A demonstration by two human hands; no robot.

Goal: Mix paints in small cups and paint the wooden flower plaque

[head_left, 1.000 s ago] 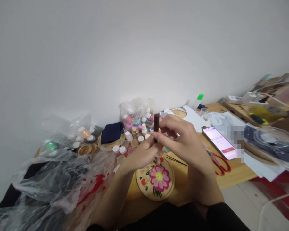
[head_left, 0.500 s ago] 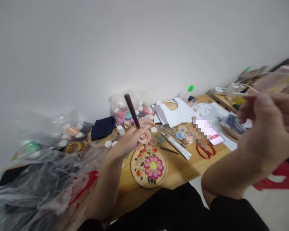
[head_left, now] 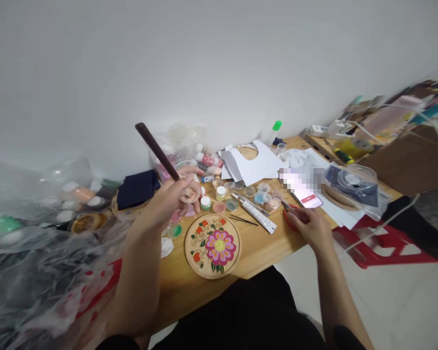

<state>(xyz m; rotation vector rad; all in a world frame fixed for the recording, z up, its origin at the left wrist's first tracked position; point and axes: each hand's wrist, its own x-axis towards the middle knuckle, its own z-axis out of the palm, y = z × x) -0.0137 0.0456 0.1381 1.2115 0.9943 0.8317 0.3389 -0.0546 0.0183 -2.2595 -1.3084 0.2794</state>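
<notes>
My left hand is closed around a small round cup with pale pinkish contents. A long dark brown stick-like handle slants up and left out of the same hand; its lower end is hidden. At the right, my right hand has its fingers closed on the red-handled scissors, which it partly covers. Between the hands lies a round wooden plaque with a pink and purple flower, orange blooms and green leaves. Two thin dark sticks and a white tube rest beside it.
Small pots of colour and lidded cups stand behind the plaque. A phone lies near my right hand. White paper is at the back, dark blue cloth and crumpled plastic at the left. A red stool stands at the right.
My right hand has come down and left from the raised position to the scissors and closed on them. The view has shifted to the right; my left hand still holds the cup and stick.
</notes>
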